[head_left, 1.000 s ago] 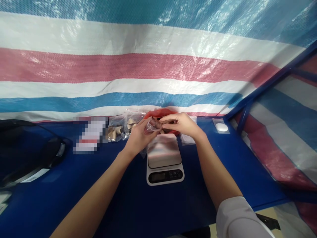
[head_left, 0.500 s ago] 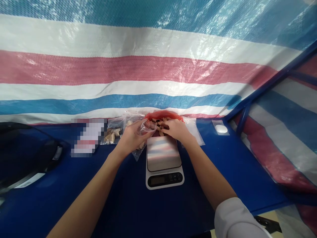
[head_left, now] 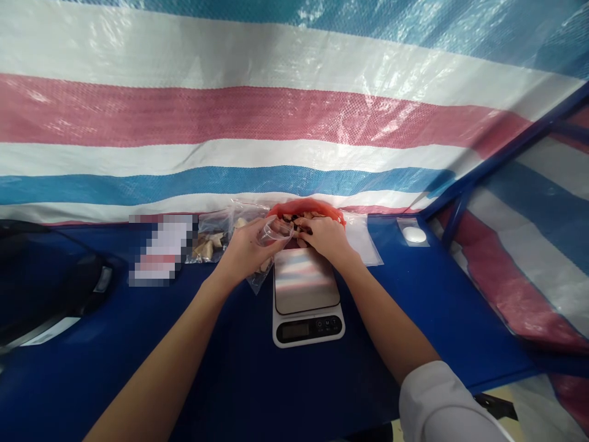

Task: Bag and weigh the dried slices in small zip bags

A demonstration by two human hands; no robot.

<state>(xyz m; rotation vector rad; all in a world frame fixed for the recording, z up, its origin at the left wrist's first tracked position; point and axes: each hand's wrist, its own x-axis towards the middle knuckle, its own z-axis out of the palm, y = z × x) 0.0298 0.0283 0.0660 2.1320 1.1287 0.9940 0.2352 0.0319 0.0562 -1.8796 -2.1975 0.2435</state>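
- While the left hand [head_left: 243,248] has its thumb and fingers closed around a clear plastic bag [head_left: 276,230], the right hand [head_left: 326,236] reaches to brown pieces [head_left: 288,217] beside it.
- The clear plastic bag is near the middle of the far edge of a blue table [head_left: 460,325], in front of a red bag [head_left: 297,203].
- Its mouth gapes as a rounded loop, facing the right hand; the body runs back into the left palm, and fingers hide most of its long axis.
- It looks thin, see-through and shiny, with pale highlights along the rim.
- The right hand's fingertips are gathered together at the pieces; whether they grip one, I cannot tell.
- The pieces are irregular and dry-looking, tan to dark brown, heaped in the red bag.
- Nearer the front edge sits a white kitchen scale [head_left: 307,288], its panel facing the person.
- Toward the far right corner lies a white oval object [head_left: 414,234] on a clear sleeve.
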